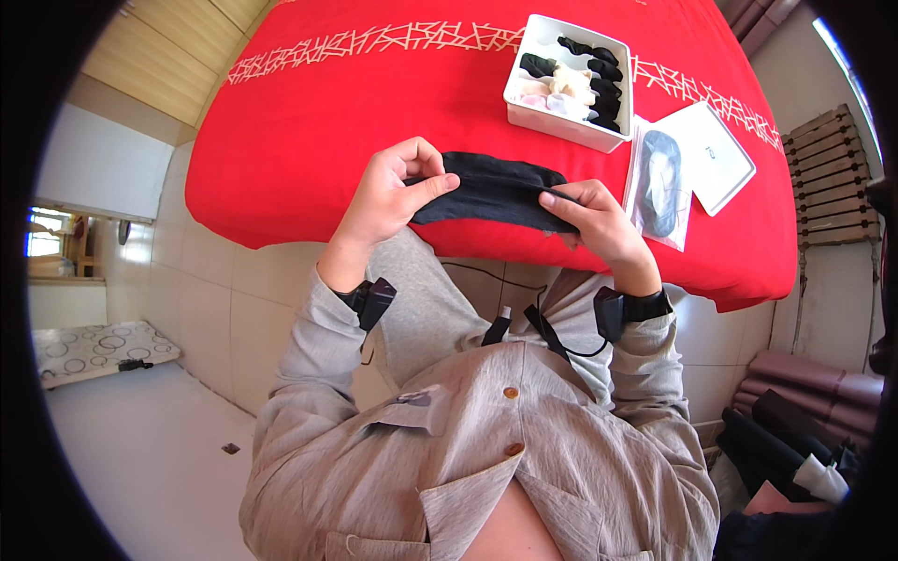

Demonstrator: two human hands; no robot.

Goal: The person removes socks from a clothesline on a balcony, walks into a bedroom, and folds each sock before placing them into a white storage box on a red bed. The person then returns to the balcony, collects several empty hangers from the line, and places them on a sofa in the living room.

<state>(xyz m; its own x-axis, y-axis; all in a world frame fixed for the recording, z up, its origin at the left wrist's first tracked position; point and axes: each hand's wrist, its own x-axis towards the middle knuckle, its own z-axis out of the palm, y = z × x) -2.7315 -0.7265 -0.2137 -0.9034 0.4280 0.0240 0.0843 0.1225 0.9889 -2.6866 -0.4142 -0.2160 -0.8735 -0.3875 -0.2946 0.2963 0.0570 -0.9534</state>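
Note:
A black sock (pixel 496 192) is stretched sideways between my hands, over the near edge of the red bed cover. My left hand (pixel 398 187) pinches its left end between thumb and fingers. At the other end my right hand (pixel 599 220) grips it, thumb on top. Beyond my right hand stands a white box (pixel 566 130) holding rolled black socks (pixel 606 89) along its right side and cream and pale ones (pixel 569 86) on the left. A clear plastic packet (pixel 660 182) with grey-blue footwear-like contents lies beside the box.
The red bed cover (pixel 355 112) spreads in front of me. A white lid (pixel 716 154) lies right of the packet, partly under or beside it. Pinkish rolls (pixel 814 388) and dark items are on the floor at the right. A patterned white board (pixel 103 351) is at the left.

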